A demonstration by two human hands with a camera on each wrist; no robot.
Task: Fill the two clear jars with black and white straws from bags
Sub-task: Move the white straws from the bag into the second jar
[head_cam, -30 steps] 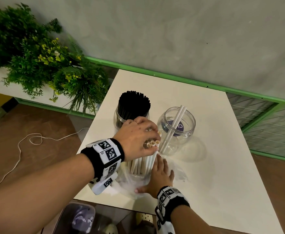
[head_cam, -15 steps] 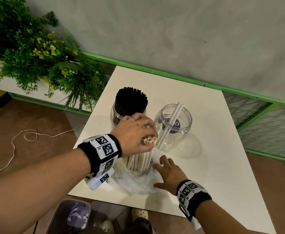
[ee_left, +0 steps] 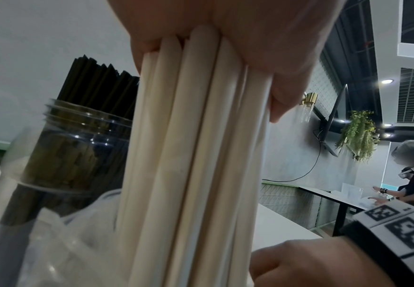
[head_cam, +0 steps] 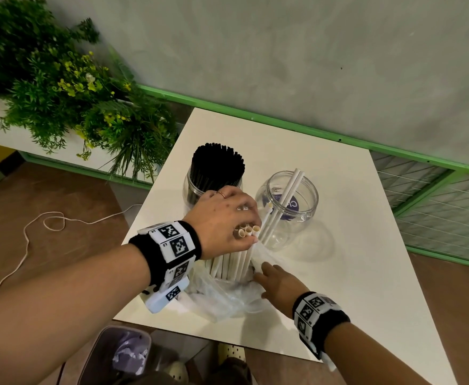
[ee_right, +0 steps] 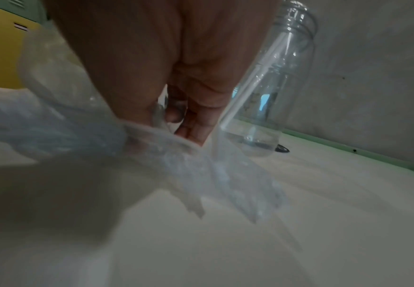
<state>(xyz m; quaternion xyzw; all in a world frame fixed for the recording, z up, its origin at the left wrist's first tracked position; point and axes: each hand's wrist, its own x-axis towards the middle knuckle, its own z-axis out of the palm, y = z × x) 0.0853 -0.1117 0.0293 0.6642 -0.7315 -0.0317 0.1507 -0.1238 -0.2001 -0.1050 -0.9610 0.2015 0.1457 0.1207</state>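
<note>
Left hand (head_cam: pixel 222 218) is curled round the top of a bundle of white straws (head_cam: pixel 232 263), which stands nearly upright with its lower ends inside a clear plastic bag (head_cam: pixel 222 297) near the front edge of the white table (head_cam: pixel 352 273); in the left wrist view the fingers (ee_left: pixel 278 93) wrap the bundle from above. Right hand (head_cam: pixel 279 283) rests on the bag just beside the straws, and its fingers (ee_right: pixel 195 124) pinch the crumpled plastic. Behind the left hand, toward the left edge of the table, one clear jar (head_cam: pixel 191 187) is packed with black straws (head_cam: pixel 218 165); beside it the second clear jar (head_cam: pixel 289 207) holds only a few white straws that lean against its rim. A grey bin (head_cam: pixel 116 357) stands on the floor below the front edge.
</note>
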